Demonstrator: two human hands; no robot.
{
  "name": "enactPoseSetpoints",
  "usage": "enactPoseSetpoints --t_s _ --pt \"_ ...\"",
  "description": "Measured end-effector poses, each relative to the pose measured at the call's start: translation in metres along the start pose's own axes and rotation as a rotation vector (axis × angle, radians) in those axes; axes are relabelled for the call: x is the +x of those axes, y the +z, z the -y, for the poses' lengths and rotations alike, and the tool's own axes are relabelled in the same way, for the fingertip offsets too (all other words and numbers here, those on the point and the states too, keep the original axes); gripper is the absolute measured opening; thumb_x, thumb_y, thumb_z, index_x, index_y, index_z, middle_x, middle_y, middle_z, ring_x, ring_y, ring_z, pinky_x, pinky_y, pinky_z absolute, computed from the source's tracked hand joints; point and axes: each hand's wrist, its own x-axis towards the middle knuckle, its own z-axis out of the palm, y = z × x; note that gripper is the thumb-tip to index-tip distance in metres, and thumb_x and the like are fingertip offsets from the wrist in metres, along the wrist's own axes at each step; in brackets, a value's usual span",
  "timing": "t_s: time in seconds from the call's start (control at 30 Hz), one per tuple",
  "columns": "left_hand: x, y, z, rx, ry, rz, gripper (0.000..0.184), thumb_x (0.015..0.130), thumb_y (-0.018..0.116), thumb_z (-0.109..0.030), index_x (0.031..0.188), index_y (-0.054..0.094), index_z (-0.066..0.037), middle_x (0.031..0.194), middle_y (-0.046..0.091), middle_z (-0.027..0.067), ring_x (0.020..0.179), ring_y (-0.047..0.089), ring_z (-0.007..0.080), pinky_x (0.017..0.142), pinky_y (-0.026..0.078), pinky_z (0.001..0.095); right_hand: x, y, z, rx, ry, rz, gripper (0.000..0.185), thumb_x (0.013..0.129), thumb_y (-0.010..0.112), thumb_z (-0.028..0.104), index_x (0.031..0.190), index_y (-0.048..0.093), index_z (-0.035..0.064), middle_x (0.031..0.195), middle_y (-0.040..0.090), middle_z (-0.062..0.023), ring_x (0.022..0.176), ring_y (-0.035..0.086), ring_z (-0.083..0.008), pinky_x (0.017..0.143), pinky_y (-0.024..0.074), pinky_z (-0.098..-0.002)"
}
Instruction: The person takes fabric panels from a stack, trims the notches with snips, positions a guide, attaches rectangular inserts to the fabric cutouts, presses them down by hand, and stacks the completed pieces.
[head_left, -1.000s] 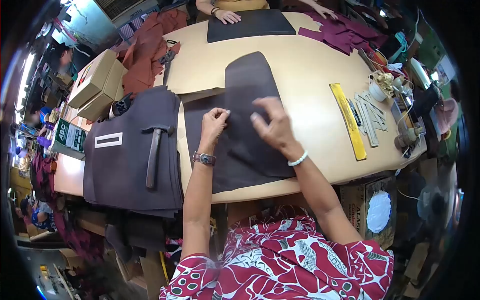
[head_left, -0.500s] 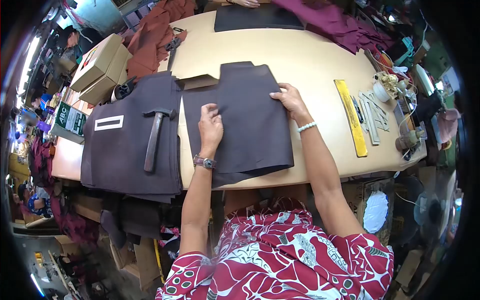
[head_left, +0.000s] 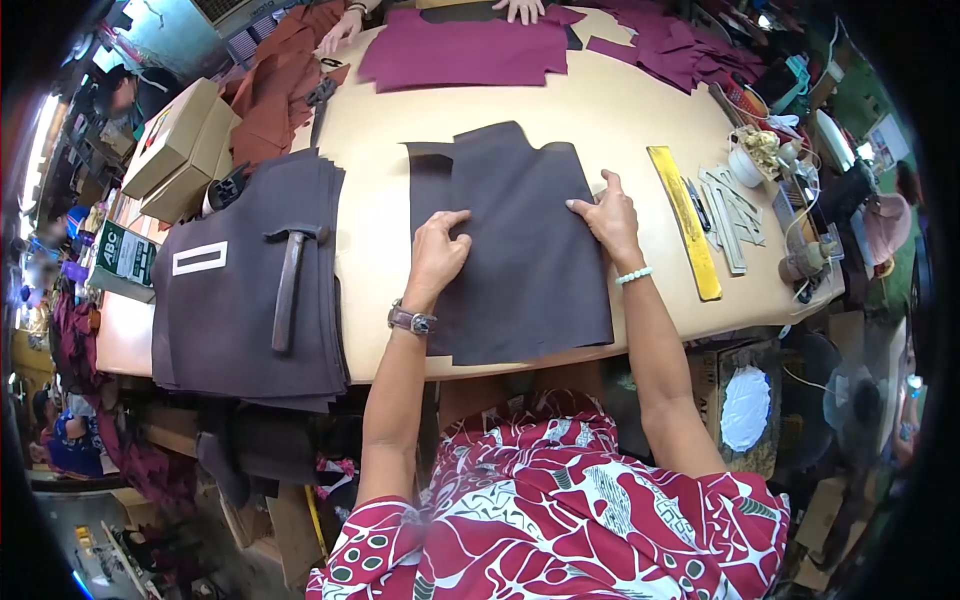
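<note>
A dark brown leather-like sheet (head_left: 530,260) lies in front of me, over another dark piece (head_left: 430,185) that shows along its left side. My left hand (head_left: 438,255) rests by the left edge of the upper sheet, thumb and forefinger apart. At the right edge is my right hand (head_left: 612,220), its thumb tip on the sheet and its forefinger stretched out beyond it. The far end of the sheet curls up a little. Left of my hands, a hammer (head_left: 288,290) and a white rectangular frame (head_left: 200,258) lie on a stack of dark sheets (head_left: 235,330).
A yellow ruler (head_left: 685,225) and metal templates (head_left: 730,225) lie on the right. Cardboard boxes (head_left: 175,150) and a green-and-white box (head_left: 123,255) stand left. Across the table (head_left: 380,250), another person's hands (head_left: 525,10) are at a maroon piece (head_left: 465,52).
The upper sheet has come down flatter, and its near edge is no longer folded up. Both my hands shifted slightly right. Across the table, a maroon piece now covers most of the black one.
</note>
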Motion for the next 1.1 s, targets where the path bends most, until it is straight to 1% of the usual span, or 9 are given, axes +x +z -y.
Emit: enactPoseSetpoints --t_s 0.23,0.33,0.43,0.47,0.53,0.6,0.9,1.03,1.1 --pt "-0.019 -0.002 0.0 -0.101 -0.162 -0.11 0.038 0.07 0.054 -0.002 0.107 0.062 0.002 0.106 0.061 0.0207 0.1 0.058 0.034 0.087 0.046 0.0372 0.011 0.018 0.002 0.152 -0.011 0.003 0.077 0.068 0.076 0.029 0.129 0.041 -0.0025 0.096 0.064 -0.0206 0.089 0.064 -0.0324 0.081 0.0494 -0.0378" --pt "-0.007 0.001 0.017 0.015 0.177 -0.151 0.043 0.071 0.058 -0.005 0.114 0.061 -0.002 0.09 0.063 0.0128 0.074 0.059 0.0193 0.069 0.047 0.0283 0.017 0.024 -0.002 0.227 -0.034 0.029 0.076 0.069 0.076 0.027 0.129 0.041 -0.0028 0.101 0.063 -0.023 0.093 0.063 -0.0339 0.084 0.0487 -0.038" --pt "0.029 -0.006 0.017 0.069 0.122 0.01 0.046 0.07 0.058 -0.007 0.116 0.059 -0.002 0.087 0.063 0.0118 0.073 0.057 0.014 0.068 0.046 0.0262 0.014 0.026 -0.005 0.225 -0.056 0.043 0.074 0.07 0.075 0.024 0.129 0.041 -0.0027 0.106 0.061 -0.0248 0.097 0.062 -0.035 0.086 0.0477 -0.0382" --pt "0.05 -0.01 0.018 -0.011 -0.027 0.152 0.045 0.07 0.056 -0.01 0.114 0.061 -0.003 0.105 0.063 0.0179 0.09 0.061 0.027 0.084 0.048 0.0334 0.013 0.028 -0.007 0.194 -0.067 0.031 0.074 0.07 0.075 0.024 0.13 0.04 -0.0025 0.107 0.061 -0.0251 0.098 0.061 -0.0351 0.087 0.0475 -0.0383" --pt "0.087 -0.009 0.021 -0.274 -0.225 0.246 0.042 0.071 0.055 -0.009 0.112 0.063 -0.005 0.095 0.065 0.0131 0.085 0.061 0.0174 0.079 0.048 0.0275 0.012 0.03 -0.009 0.163 -0.074 0.02 0.074 0.07 0.075 0.023 0.13 0.04 -0.002 0.109 0.06 -0.0257 0.101 0.06 -0.0354 0.088 0.047 -0.0385" --pt "0.119 0.0 0.032 -0.367 -0.132 0.213 0.04 0.072 0.055 -0.008 0.11 0.065 -0.005 0.089 0.065 0.0084 0.08 0.059 0.0118 0.075 0.047 0.0235 0.012 0.03 -0.008 0.159 -0.07 0.022 0.075 0.071 0.075 0.024 0.131 0.039 -0.0014 0.111 0.06 -0.0262 0.103 0.06 -0.0356 0.089 0.0468 -0.0386" --pt "0.152 0.007 0.041 -0.43 -0.25 0.152 0.048 0.073 0.059 -0.005 0.121 0.057 0.0 0.114 0.06 0.0178 0.1 0.06 0.0221 0.086 0.047 0.029 0.008 0.024 0.002 0.109 -0.054 0.018 0.072 0.073 0.072 0.027 0.13 0.039 -0.0006 0.102 0.062 -0.0269 0.099 0.061 -0.0363 0.086 0.0471 -0.0415" --pt "0.13 -0.009 0.045 -0.287 -0.036 0.055 0.049 0.074 0.068 -0.012 0.121 0.056 -0.001 0.111 0.061 0.0173 0.089 0.062 0.0196 0.076 0.05 0.0271 0.01 0.026 0.003 0.047 -0.075 0.012 0.07 0.074 0.071 0.028 0.13 0.039 0.0001 0.1 0.062 -0.0262 0.097 0.061 -0.0379 0.085 0.0475 -0.0425" --pt "0.107 -0.024 0.041 -0.344 -0.197 0.134 0.047 0.074 0.071 -0.014 0.118 0.059 -0.004 0.104 0.06 0.011 0.085 0.06 0.0153 0.073 0.048 0.0255 0.013 0.027 0.002 -0.007 -0.1 0.006 0.071 0.074 0.071 0.028 0.13 0.039 0.0008 0.101 0.062 -0.0262 0.097 0.06 -0.0388 0.085 0.0476 -0.0429"
